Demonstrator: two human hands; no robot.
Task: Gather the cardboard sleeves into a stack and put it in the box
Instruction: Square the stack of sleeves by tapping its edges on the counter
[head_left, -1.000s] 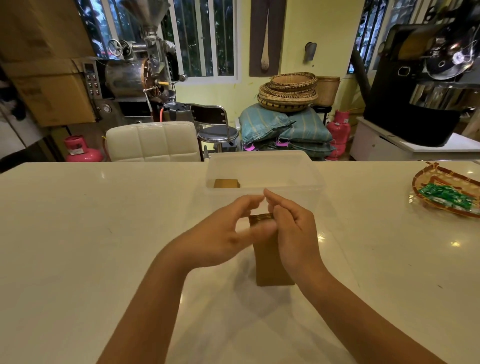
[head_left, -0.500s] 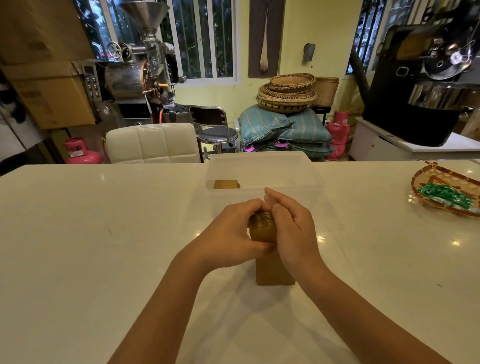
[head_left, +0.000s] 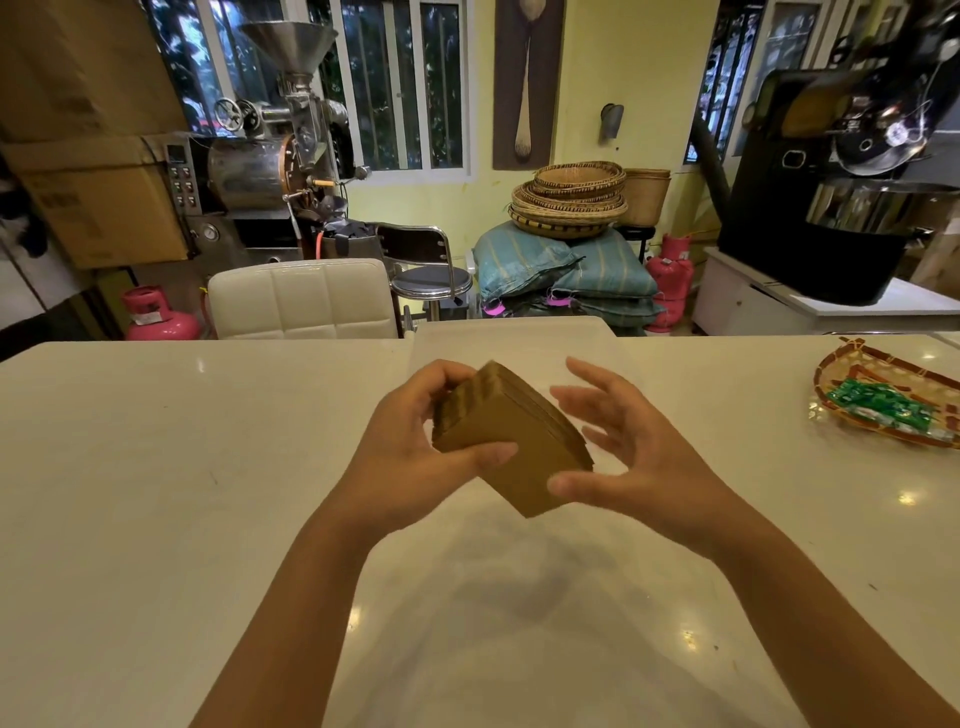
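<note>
stack in hand, box straight ahead

left hand (head_left: 415, 457) grips the stack of cardboard sleeves (head_left: 511, 441), thumb across the near face, fingers wrapped over the far end. stack is lifted clear of the table (head_left: 156, 519) and tilted, long axis running from upper left down to lower right. right hand (head_left: 618, 457) is open, fingers spread, thumb tip touching or just at the lower right corner; not a real grip, looks like it is squaring or steadying the edges.

clear plastic box (head_left: 514, 332) sits just beyond both hands, directly ahead, open top. left hand carries the load, so the move is forward and down from there. stack edges look slightly fanned, could slip if the pinch loosens.

nothing stands between stack and box. woven tray (head_left: 883, 374) with green packets (head_left: 872, 410) is well apart to the right. white chair (head_left: 306, 301) behind the table, out of the path.
</note>
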